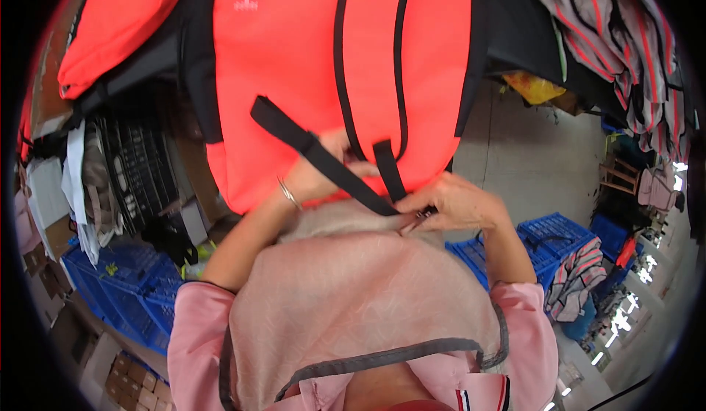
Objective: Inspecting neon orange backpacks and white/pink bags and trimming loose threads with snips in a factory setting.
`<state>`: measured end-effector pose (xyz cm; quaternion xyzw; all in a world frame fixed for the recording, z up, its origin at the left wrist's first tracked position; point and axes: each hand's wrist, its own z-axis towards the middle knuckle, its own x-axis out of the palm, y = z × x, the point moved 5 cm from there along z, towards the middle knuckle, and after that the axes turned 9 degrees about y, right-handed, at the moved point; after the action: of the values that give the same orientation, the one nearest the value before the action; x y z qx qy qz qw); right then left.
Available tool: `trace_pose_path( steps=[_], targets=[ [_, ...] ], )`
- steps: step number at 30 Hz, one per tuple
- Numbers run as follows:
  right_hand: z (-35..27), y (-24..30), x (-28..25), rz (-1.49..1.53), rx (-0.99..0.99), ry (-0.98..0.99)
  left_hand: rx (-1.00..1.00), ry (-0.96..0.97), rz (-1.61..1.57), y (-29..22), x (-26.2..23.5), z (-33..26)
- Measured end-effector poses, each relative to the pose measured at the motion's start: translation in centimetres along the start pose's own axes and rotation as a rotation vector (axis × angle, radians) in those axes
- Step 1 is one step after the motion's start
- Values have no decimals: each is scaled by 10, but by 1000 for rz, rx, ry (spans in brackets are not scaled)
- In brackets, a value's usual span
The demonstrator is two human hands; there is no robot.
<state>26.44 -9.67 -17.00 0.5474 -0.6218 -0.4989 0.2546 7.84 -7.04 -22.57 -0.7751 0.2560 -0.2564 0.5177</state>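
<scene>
A bright orange bag [294,65] with black trim hangs upright in front of me, filling the upper middle of the view. A black webbing strap [323,157] runs diagonally across its lower part. My left hand [320,172] grips the bag's bottom edge under that strap. My right hand [452,201] pinches the strap's lower end together with a small dark metal piece at the bag's bottom right corner. A short black strap stub [388,168] hangs between my two hands.
Another orange bag [118,21] lies at the upper left over black bags. Blue plastic crates [125,293] stand at the lower left, more blue crates [551,242] at the right. Striped fabric [618,36] hangs at the upper right above a grey floor [522,153].
</scene>
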Motion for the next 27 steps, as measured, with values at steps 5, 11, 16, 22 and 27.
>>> trace_pose_path(
  steps=[5, 11, 16, 22, 27],
  targets=[
    [-38, -5, -40, 246, 284, -76, 104, 320, 492, -11, 9, -30],
    [-27, -17, -115, 273, 260, -775, -63, 1027, 610, -125, -20, -71],
    [9, 26, -191, 102, 15, -978, 276, -147, 1089, -184, -96, 6],
    [71, 70, -269, -126, -179, -1047, 285, -464, 1229, -72, -54, 95],
    [148, 54, -305, -89, -114, -1122, 175, -109, 895, -98, -52, 97]
  ],
)
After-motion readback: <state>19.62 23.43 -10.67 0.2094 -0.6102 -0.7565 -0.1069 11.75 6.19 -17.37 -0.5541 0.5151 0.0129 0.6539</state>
